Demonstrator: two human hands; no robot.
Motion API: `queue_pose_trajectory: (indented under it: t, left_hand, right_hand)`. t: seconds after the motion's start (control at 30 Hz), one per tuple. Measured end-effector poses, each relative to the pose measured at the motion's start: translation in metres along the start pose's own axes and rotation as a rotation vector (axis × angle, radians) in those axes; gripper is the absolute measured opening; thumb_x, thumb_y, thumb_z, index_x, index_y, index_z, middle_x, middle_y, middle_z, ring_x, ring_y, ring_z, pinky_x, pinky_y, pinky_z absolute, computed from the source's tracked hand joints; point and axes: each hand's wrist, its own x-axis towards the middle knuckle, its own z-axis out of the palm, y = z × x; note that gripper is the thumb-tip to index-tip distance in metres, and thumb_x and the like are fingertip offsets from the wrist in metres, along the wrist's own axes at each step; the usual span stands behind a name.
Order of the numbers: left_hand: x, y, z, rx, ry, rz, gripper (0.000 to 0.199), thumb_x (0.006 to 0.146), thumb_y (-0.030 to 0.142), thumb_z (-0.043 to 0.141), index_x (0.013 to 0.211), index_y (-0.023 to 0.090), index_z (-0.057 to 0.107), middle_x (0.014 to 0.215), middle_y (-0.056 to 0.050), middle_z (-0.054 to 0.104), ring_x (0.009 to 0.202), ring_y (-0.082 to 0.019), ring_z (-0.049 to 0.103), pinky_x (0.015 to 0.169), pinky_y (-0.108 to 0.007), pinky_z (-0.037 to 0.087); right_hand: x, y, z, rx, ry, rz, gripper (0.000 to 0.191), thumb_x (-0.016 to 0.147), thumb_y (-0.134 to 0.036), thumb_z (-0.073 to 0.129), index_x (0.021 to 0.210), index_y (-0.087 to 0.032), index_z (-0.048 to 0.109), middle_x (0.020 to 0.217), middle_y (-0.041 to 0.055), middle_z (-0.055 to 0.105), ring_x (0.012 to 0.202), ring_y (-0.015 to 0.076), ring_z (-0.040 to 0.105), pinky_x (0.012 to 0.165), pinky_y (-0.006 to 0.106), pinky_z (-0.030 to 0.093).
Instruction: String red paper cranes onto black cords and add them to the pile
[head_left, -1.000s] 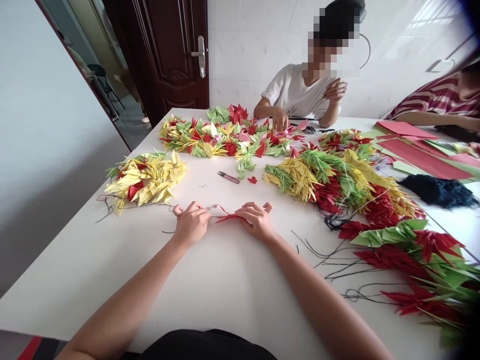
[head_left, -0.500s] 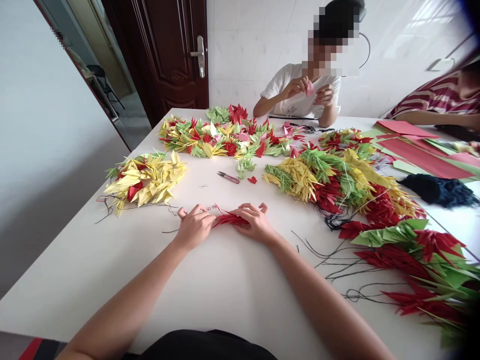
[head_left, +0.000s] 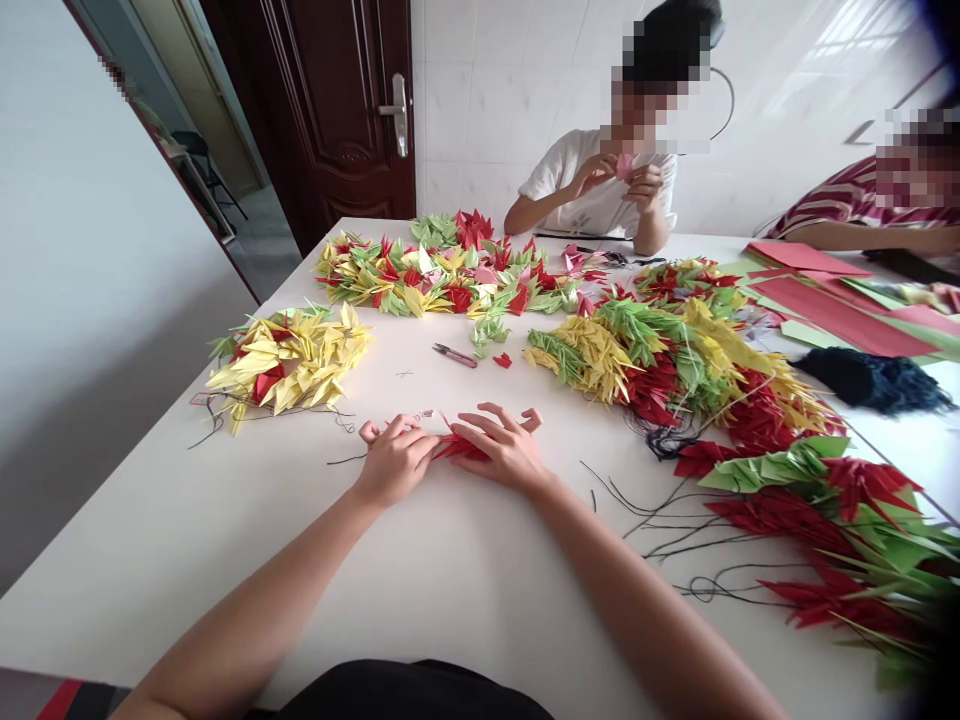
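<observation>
While I call it from afar, my right hand (head_left: pixel 504 452) has just spread its fingers open off the red folded-paper strand (head_left: pixel 459 449) on the white table (head_left: pixel 127 560), my left hand (head_left: pixel 394 462) curled at its end, grip unclear, red-handled steel snips (head_left: pixel 454 355) beyond.

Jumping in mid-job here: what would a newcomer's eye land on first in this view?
The bright heaps of folded paper cranes come first: a long mixed row at the far side of the white table, a yellow heap at left, and a large red-and-green bunch at lower right. Next comes the red paper strand at centre, under the left hand and right hand. Red card sheets stand out at far right.
</observation>
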Motion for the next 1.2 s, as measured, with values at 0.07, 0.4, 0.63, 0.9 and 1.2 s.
queue_pose_trajectory:
  t: [0.07,0.4,0.63,0.9,1.2]
  left_hand:
    - [0.0,0.001,0.0,-0.016,-0.012,0.011,0.028,0.088,0.007,0.053,0.084,0.028,0.071,0.073,0.002,0.075,0.086,-0.022,0.064,0.07,-0.039,0.023]
    - [0.0,-0.009,-0.001,-0.015,-0.021,-0.04,0.03,0.086,0.004,0.051,0.067,0.023,0.065,0.064,0.003,0.073,0.087,-0.022,0.064,0.07,-0.038,0.021]
    - [0.001,-0.014,-0.003,0.009,-0.042,-0.054,0.031,0.081,-0.002,0.05,0.062,0.021,0.061,0.062,0.003,0.071,0.086,-0.023,0.063,0.068,-0.038,0.02]
    - [0.002,-0.015,-0.004,0.018,-0.052,-0.074,0.028,0.078,-0.001,0.051,0.061,0.019,0.059,0.063,0.001,0.071,0.086,-0.022,0.061,0.066,-0.037,0.016]
    - [-0.001,-0.017,-0.002,0.038,-0.045,-0.076,0.023,0.079,0.004,0.053,0.063,0.019,0.06,0.062,0.001,0.071,0.089,-0.022,0.061,0.066,-0.037,0.015]
  right_hand:
    - [-0.001,0.001,0.0,-0.007,0.012,-0.011,0.023,0.095,-0.042,0.051,0.104,-0.031,0.07,0.11,0.0047,0.071,0.111,0.0267,0.054,0.083,0.04,0.02]
    - [-0.004,0.01,0.003,0.013,0.049,-0.028,0.02,0.096,-0.027,0.051,0.094,-0.026,0.07,0.104,0.0034,0.072,0.109,0.0248,0.055,0.079,0.039,0.026]
    - [-0.008,0.017,0.007,0.02,0.028,-0.032,0.018,0.091,-0.025,0.057,0.103,-0.027,0.07,0.107,0.0048,0.07,0.113,0.0257,0.051,0.082,0.038,0.033]
    - [-0.009,0.023,0.01,0.024,0.035,-0.015,0.02,0.092,-0.029,0.056,0.106,-0.027,0.069,0.107,0.0048,0.07,0.115,0.0265,0.051,0.086,0.039,0.034]
    - [-0.006,0.023,-0.002,0.084,0.124,0.079,0.037,0.086,-0.046,0.057,0.116,-0.025,0.061,0.107,0.0052,0.071,0.106,0.0276,0.056,0.087,0.041,0.029]
